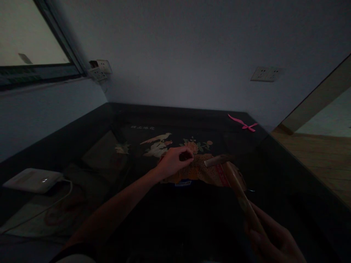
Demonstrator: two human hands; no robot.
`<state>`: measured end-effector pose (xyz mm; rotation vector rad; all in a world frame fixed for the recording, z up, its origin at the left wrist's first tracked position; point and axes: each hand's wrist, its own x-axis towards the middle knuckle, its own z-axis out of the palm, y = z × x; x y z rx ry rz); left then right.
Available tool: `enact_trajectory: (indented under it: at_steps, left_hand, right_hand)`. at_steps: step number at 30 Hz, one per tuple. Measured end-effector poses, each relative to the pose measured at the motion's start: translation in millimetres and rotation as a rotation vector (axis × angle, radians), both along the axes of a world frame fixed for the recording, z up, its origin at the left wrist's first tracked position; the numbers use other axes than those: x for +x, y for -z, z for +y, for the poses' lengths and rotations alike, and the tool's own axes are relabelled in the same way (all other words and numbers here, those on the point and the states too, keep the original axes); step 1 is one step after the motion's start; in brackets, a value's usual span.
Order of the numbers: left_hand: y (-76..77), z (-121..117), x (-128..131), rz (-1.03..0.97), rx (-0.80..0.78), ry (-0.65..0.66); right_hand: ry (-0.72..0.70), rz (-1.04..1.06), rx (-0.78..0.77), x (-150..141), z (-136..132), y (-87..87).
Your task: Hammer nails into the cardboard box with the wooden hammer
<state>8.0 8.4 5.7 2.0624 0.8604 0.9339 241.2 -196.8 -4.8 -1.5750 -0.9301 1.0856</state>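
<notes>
Left hand (174, 162): curled, thumb and forefinger brought together in a ring over a brown dotted piece (201, 168); from here I cannot tell whether anything small is pinched there. Right hand (271, 241): closed around the pale handle of a hammer-like tool (237, 180), its head above the piece, near the left fingers. Brown dotted piece: lying on the dark table (170, 117), creased, red band towards its right side, a blue patch (183, 183) at its near edge. Stage, in my judgement: piece laid out, tool in hand; no finished result to be made out; marks of any blow, and how much remains, cannot be told in this dim light. Also present: pink ribbon (244, 125), far right; white device (34, 180) with cable, left
</notes>
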Motion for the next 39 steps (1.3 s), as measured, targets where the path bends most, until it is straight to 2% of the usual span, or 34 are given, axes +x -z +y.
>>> enact_trajectory:
  at_steps: [8, 13, 17, 20, 24, 30, 36, 39]
  left_hand:
    - [8.1, 4, 0, -0.016, -0.019, -0.018]
    - [1.6, 0, 0, 0.059, -0.026, -0.068]
    - [0.2, -1, -2, 0.098, -0.038, -0.107]
    - [2.3, 0, -2, 0.062, -0.035, -0.065]
    - [3.0, 1, 0, 0.028, -0.033, -0.015]
    - [-0.4, 0, 0, 0.159, -0.061, -0.068]
    - [-1.0, -1, 0, 0.143, -0.065, -0.046]
    - [0.3, 0, 0, 0.185, -0.079, -0.066]
  right_hand:
    - [-0.055, -0.123, 0.019, -2, 20, -31.1]
    - [-0.207, -0.260, 0.004, -1, 35, -49.3]
    - [-0.353, -0.427, 0.076, -2, 49, -58.6]
    - [-0.325, -0.446, 0.097, 1, 48, -59.6]
    - [-0.271, -0.389, 0.016, 7, 41, -56.4]
    - [-0.394, -0.411, -0.022, 4, 44, -58.7]
    - [-0.342, -0.448, 0.005, 10, 39, -59.1]
    - [-0.401, -0.450, -0.011, 8, 41, -59.8]
